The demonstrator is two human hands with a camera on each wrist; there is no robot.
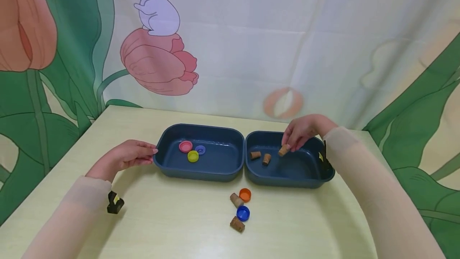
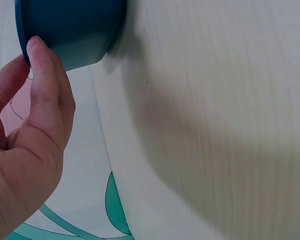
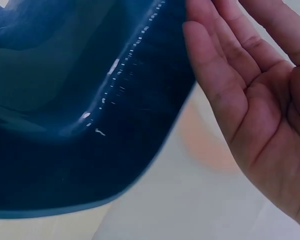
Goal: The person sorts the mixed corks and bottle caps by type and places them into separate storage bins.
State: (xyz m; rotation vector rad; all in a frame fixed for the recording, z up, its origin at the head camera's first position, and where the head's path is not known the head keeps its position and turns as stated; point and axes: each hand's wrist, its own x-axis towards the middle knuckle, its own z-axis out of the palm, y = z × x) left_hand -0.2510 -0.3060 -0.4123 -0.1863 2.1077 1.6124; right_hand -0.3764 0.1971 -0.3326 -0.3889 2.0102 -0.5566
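Note:
Two dark blue oblong tubs stand side by side in the head view. My left hand (image 1: 129, 154) pinches the rim of the left tub (image 1: 221, 161) at its left end; the left wrist view shows the thumb and fingers on either side of that rim. Inside lie a pink cap (image 1: 185, 146), a yellow cap (image 1: 193, 156) and a purple cap (image 1: 201, 149). Over the right tub (image 1: 294, 173), my right hand (image 1: 303, 130) holds a cork (image 1: 284, 150) between its fingertips. Two more corks (image 1: 255, 155) lie on that tub's floor. In the right wrist view the held cork is out of sight.
On the pale wooden table (image 1: 172, 219), in front of the tubs, lie an orange cap (image 1: 245, 195), a blue cap (image 1: 242, 213) and two corks (image 1: 237, 224). A printed curtain (image 1: 230, 59) hangs behind the table's far edge.

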